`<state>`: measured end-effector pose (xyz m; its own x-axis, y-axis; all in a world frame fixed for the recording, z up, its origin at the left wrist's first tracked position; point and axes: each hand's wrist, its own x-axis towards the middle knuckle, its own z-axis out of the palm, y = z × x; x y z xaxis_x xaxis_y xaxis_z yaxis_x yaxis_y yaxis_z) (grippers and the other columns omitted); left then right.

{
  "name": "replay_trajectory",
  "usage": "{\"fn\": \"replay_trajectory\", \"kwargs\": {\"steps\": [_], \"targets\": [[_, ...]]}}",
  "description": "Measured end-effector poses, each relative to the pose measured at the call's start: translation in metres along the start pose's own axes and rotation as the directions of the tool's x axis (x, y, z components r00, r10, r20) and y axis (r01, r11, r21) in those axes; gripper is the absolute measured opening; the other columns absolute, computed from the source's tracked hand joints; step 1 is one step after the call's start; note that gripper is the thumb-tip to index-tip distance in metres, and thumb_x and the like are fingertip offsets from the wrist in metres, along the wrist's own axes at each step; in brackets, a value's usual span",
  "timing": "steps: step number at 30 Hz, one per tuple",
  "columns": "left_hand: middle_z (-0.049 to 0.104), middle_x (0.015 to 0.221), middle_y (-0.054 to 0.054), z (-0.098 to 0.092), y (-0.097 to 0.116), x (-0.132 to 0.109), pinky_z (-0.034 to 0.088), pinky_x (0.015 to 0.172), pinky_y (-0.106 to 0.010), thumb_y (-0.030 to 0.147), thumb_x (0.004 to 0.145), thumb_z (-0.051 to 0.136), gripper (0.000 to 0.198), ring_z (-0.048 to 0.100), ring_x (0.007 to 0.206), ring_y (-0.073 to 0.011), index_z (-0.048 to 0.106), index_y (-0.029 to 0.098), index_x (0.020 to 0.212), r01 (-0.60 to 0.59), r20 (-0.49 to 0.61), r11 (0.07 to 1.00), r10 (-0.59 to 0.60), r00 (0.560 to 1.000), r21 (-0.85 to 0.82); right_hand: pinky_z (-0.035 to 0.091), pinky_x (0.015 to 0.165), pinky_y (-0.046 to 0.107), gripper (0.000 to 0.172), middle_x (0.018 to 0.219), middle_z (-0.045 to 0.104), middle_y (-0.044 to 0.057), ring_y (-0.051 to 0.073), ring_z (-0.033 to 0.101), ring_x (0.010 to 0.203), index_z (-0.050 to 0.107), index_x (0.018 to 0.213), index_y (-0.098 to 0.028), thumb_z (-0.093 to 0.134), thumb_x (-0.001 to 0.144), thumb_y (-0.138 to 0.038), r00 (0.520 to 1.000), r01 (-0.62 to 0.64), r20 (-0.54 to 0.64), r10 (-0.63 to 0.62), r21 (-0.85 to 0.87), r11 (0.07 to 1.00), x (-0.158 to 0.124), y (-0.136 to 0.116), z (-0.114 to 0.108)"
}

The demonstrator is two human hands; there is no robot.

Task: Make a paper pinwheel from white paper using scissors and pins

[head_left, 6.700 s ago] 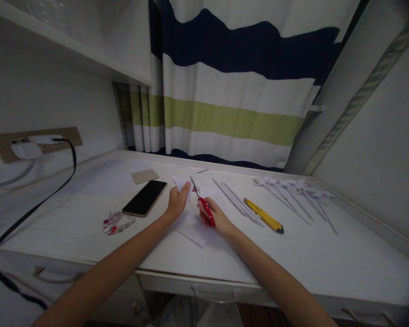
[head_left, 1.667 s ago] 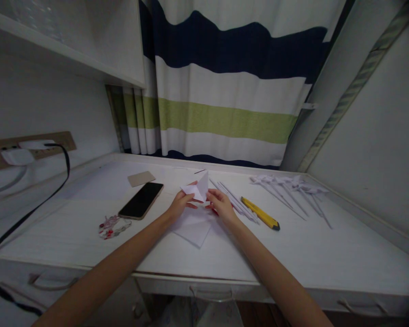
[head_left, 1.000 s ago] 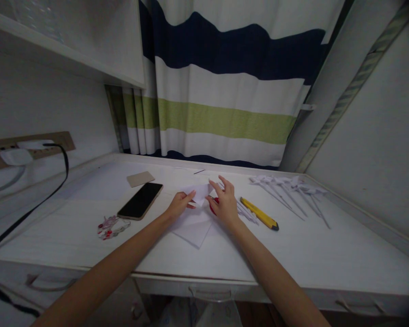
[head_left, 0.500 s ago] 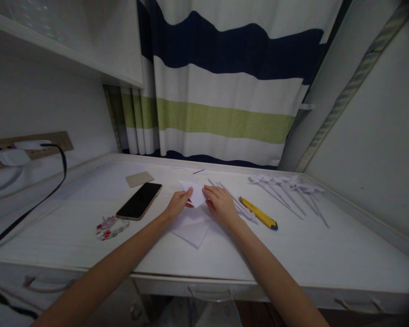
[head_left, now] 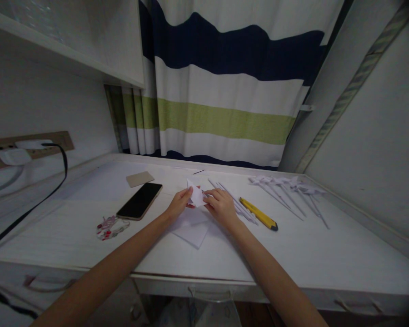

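Observation:
Between my two hands is a small folded piece of white paper (head_left: 197,195), raised a little over the desk. My left hand (head_left: 180,203) pinches its left side, thumb on top. At its right edge, the fingertips of my right hand (head_left: 221,203) are closed on the paper. Below them more white paper sheets (head_left: 192,231) lie flat on the desk. Just right of my right hand are several thin rolled paper sticks (head_left: 243,210), partly covered by that hand. A yellow utility knife (head_left: 258,212) rests beside the sticks.
White paper pinwheels on sticks (head_left: 289,186) lie at the back right of the white desk (head_left: 320,259). On the left are a black phone (head_left: 139,200), a beaded bracelet (head_left: 111,228) and a beige card (head_left: 140,179). A black cable (head_left: 37,204) hangs at far left.
The paper has turned and its outline is altered, with a narrow point now standing up at its upper left. My right fingers have curled in more at its right edge.

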<state>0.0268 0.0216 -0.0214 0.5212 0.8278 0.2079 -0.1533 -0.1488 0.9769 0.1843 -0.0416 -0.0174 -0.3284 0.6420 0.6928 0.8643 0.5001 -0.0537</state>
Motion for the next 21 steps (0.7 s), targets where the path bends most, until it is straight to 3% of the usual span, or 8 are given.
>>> {"fn": "replay_trajectory", "kwargs": {"steps": [11, 17, 21], "targets": [[0.056, 0.093, -0.005, 0.000, -0.001, 0.000, 0.047, 0.067, -0.032, 0.029, 0.083, 0.045, 0.024, 0.056, 0.077, -0.0149, 0.052, 0.012, 0.099, -0.076, 0.098, 0.996, 0.071, 0.993, 0.044, 0.044, 0.075, 0.036, 0.018, 0.092, 0.058, 0.003, 0.015, 0.055, 0.083, 0.057, 0.086, -0.015, 0.047, 0.082, -0.030, 0.973, -0.202, -0.040, 0.226, 0.320, 0.926, 0.002, 0.000, 0.005], [0.056, 0.096, -0.005, -0.001, -0.005, 0.001, 0.046, 0.071, -0.035, 0.025, 0.081, 0.049, 0.022, 0.055, 0.081, -0.0162, 0.052, 0.012, 0.099, -0.098, 0.114, 0.993, 0.090, 0.989, 0.064, 0.048, 0.060, 0.029, 0.021, 0.085, 0.058, 0.002, 0.013, 0.057, 0.070, 0.055, 0.091, -0.013, 0.045, 0.084, -0.030, 0.912, -0.364, 0.011, 0.410, 0.481, 0.798, 0.000, 0.009, 0.013], [0.055, 0.099, -0.005, -0.002, -0.007, 0.002, 0.046, 0.071, -0.035, 0.026, 0.081, 0.048, 0.024, 0.055, 0.083, -0.0171, 0.051, 0.013, 0.101, -0.099, 0.121, 0.993, 0.091, 0.989, 0.065, 0.048, 0.060, 0.029, 0.023, 0.088, 0.057, 0.002, 0.014, 0.057, 0.071, 0.053, 0.095, -0.012, 0.045, 0.083, -0.030, 0.870, -0.430, 0.028, 0.492, 0.530, 0.731, -0.002, 0.013, 0.015]]}}
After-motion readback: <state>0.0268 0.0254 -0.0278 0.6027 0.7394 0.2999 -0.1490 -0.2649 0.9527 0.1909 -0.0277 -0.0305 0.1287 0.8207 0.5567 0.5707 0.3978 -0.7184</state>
